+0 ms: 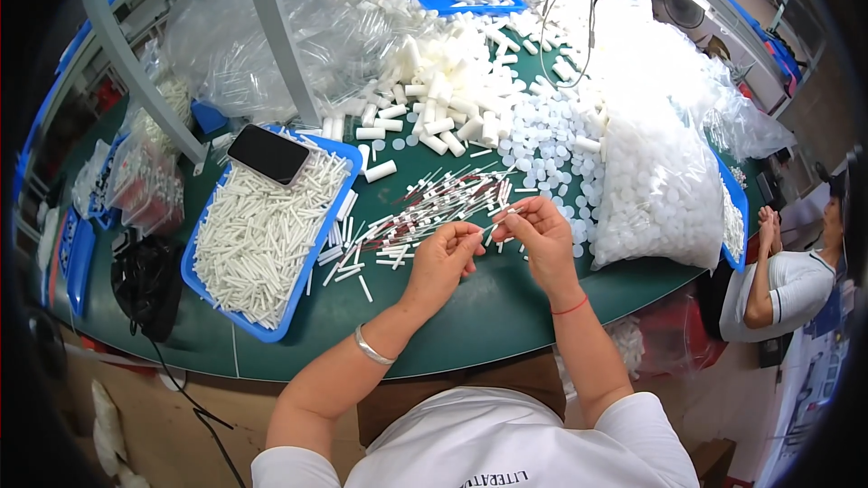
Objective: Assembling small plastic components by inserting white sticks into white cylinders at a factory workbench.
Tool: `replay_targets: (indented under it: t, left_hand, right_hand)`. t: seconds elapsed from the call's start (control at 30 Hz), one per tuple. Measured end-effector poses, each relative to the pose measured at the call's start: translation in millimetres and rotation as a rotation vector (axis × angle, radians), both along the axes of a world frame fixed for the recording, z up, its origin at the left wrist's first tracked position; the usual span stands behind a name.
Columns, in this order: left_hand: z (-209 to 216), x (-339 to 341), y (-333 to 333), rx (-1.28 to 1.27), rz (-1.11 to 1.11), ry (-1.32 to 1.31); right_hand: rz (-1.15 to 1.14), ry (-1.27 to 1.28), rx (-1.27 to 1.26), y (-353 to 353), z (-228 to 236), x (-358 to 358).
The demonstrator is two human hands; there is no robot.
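My left hand [446, 258], with a silver bangle on its wrist, is closed in a pinch close over the green table [470, 316]. Beside it my right hand [540, 233], a red string round its wrist, pinches a thin white stick [494, 226]. The stick spans the small gap between both sets of fingertips; its finer details are too small to make out. Just beyond my hands lies a loose pile of thin sticks with white sleeves and dark red parts [434, 212]. Several short white tubes [365, 287] are scattered at its near left.
To the left, a blue tray [273, 336] holds many white sticks, with a phone [268, 154] on top. Thick white cylinders [443, 117] and pale translucent discs [542, 145] are heaped beyond. A full plastic bag [653, 190] stands right. Other people sit opposite and at the right.
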State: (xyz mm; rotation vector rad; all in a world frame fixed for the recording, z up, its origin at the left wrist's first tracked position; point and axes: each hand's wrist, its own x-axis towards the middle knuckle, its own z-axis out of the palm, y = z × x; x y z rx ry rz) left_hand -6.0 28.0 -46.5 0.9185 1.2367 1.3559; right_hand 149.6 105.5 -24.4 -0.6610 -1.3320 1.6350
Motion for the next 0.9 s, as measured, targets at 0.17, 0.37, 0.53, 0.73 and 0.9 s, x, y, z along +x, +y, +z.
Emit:
replay_targets:
  t: [0.17, 0.37, 0.53, 0.73, 0.9]
  left_hand:
    - [0.9, 1.3, -1.1, 0.011, 0.012, -0.016]
    - [6.3, 3.8, -1.7, 0.030, 0.079, 0.085]
    - [7.9, 5.0, -0.8, 0.101, 0.087, 0.205]
    - [21.0, 7.5, 19.5, 0.089, -0.107, 0.166]
    - [15.3, 6.1, 95.9, 0.444, 0.025, 0.818]
  right_hand:
    - [0.046, -0.028, 0.014, -1.7, -5.7, -2.3]
    - [-0.010, -0.109, 0.037, -6.0, -8.8, 0.2]
    - [0.057, -0.141, 0.069, -9.0, -10.3, -3.9]
    - [0.031, -0.074, 0.030, 1.0, -7.1, 10.2]
    - [-0.271, 0.160, -0.061, 11.5, -2.3, 15.5]
